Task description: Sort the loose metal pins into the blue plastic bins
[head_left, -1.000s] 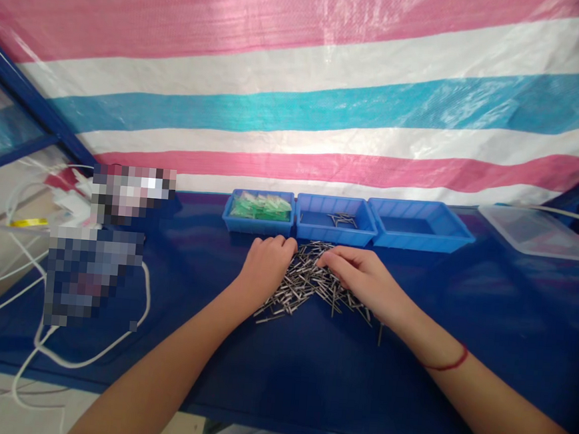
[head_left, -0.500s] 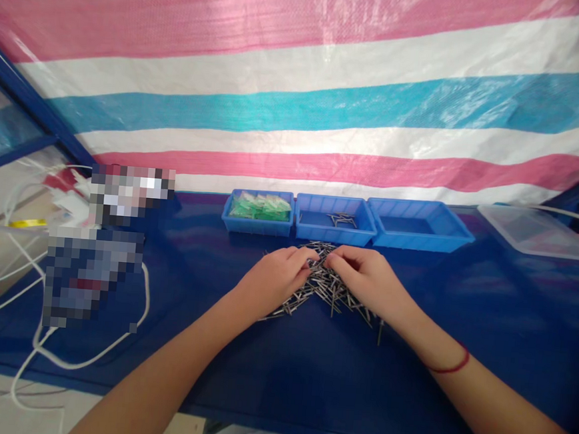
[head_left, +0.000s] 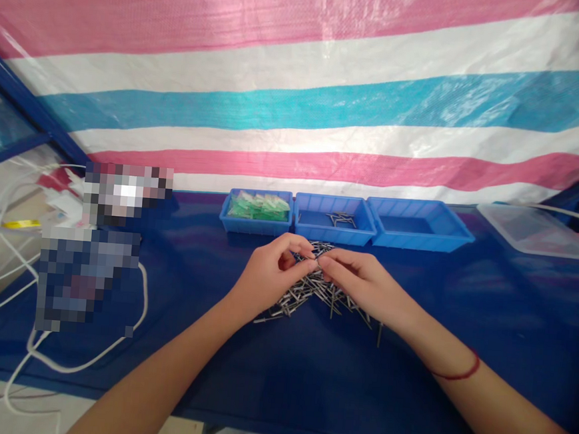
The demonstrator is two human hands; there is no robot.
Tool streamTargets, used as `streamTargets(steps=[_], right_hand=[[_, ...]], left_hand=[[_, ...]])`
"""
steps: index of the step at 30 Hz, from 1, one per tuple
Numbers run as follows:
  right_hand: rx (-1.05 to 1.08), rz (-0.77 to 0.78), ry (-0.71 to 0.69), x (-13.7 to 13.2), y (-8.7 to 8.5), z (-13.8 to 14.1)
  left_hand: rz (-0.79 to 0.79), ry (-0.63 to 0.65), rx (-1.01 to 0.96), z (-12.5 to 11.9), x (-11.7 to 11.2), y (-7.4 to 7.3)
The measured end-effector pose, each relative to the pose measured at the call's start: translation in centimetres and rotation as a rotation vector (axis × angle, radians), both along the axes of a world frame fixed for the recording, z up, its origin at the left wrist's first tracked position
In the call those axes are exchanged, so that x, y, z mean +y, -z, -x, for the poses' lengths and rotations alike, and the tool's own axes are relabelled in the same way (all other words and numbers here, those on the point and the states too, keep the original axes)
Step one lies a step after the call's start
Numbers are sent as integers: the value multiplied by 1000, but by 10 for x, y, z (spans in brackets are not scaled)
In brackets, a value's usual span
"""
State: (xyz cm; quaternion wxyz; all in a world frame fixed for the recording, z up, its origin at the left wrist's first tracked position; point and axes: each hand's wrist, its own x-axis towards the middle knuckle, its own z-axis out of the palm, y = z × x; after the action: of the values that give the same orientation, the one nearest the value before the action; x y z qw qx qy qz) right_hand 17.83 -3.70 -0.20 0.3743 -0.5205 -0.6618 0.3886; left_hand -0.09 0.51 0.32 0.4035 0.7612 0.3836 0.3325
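Note:
A pile of thin metal pins (head_left: 308,291), which look like blind rivets, lies on the blue table below the bins. Over the back of this pile my left hand (head_left: 275,266) curls, its thumb and fingertips in a pinch. Opposite it, my right hand (head_left: 358,276) is also pinched, with a red cord around the wrist. The fingertips of both hands meet, or nearly so, and whatever small thing is between them is hidden. Several similar pins (head_left: 342,218) lie in the middle blue bin (head_left: 335,235).
Left of the middle bin, another blue bin (head_left: 256,227) holds small green-and-clear packets (head_left: 260,207). The right blue bin (head_left: 422,241) touches the middle one. A translucent lid (head_left: 533,231) lies far right. White cables (head_left: 143,299) loop over the table's left side, near blurred items.
My left hand has lifted slightly from the pile and its fingertips have come over to my right hand's. My right hand's fingertips have shifted a little left.

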Motion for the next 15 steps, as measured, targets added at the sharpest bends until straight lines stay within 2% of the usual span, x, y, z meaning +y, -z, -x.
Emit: streamTargets(steps=[3, 6, 12, 15], right_hand=[[63, 3, -22, -2, -4, 2], [96, -25, -20, -4, -7, 4], [133, -39, 12, -6, -8, 8], [140, -9, -26, -6, -6, 8]], left_hand=[[210, 13, -187, -4, 0, 3], [325, 9, -225, -6, -2, 1], [237, 8, -178, -3, -3, -2], [174, 14, -161, -3, -4, -1]])
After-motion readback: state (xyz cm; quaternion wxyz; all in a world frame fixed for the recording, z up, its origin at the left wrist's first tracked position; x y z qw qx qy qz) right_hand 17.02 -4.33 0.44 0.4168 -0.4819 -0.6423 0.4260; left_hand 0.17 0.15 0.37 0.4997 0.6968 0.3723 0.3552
